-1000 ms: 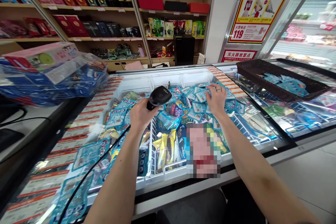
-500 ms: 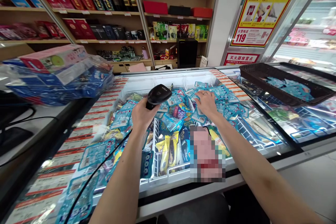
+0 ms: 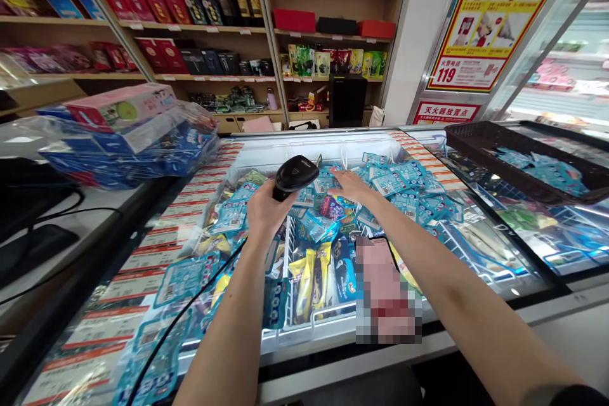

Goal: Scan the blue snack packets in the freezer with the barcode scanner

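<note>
My left hand (image 3: 266,210) is wrapped round the handle of a black barcode scanner (image 3: 297,174), whose head points right above the freezer. The scanner's cable (image 3: 188,307) runs down past my left forearm. My right hand (image 3: 352,186), palm down with fingers stretched out, is over the blue packets beside the scanner; whether its fingertips touch one, I cannot tell. Flat blue packets (image 3: 402,179) are heaped in the chest freezer. Below my right hand lie a purple packet (image 3: 332,208) and yellow ice-cream wrappers (image 3: 310,279). A phone (image 3: 387,292) with a blurred-out screen lies at the front edge.
Plastic-wrapped blue boxes (image 3: 137,143) stand at the left. Several blue packets (image 3: 188,276) lie on the price-label strip at the front left. A brown basket (image 3: 504,168) holding blue packets rests on the freezer's right side. Stocked shelves (image 3: 190,26) line the back wall.
My right hand has moved left across the packets, closer to the scanner. The left hand keeps its hold on the scanner. The whole view has shifted slightly.
</note>
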Motion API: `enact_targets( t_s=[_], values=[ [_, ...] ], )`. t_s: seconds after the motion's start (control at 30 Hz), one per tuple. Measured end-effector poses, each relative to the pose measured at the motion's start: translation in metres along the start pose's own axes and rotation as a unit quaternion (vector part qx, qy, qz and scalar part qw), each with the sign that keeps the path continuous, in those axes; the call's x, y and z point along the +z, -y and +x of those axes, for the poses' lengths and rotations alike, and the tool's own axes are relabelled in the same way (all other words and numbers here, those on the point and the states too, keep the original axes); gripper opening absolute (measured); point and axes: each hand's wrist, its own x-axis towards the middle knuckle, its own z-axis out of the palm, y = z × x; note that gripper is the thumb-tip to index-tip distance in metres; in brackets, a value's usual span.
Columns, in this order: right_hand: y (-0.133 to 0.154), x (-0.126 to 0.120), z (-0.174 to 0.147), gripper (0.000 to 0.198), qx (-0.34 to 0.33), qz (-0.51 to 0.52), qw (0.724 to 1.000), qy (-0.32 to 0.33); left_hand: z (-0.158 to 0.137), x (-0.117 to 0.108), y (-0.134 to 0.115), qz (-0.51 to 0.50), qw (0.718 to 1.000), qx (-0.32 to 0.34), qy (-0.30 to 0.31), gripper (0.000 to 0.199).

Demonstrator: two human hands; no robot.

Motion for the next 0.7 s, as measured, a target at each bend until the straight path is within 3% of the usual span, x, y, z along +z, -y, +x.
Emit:
enact_targets(
  t_s=[0.17,0.4,0.57,0.7],
  values=[
    [-0.001,-0.011,-0.008,0.069,0.038,0.014,0.997,-0.060,0.000,0.000,-0.002,0.011,1.000,-0.001,0.014,0.048],
    [-0.001,-0.030,-0.039,0.035,0.100,0.090,0.979,-0.154,-0.002,0.003,-0.003,0.005,0.998,0.032,0.056,0.045],
    [-0.016,-0.028,-0.065,0.041,0.160,0.252,0.931,-0.209,-0.004,0.004,-0.010,0.009,0.995,0.057,0.084,0.043],
    [-0.027,-0.015,-0.075,0.053,0.165,0.339,0.895,-0.239,-0.007,0.007,-0.016,0.018,0.990,0.082,0.113,0.042]
  ],
)
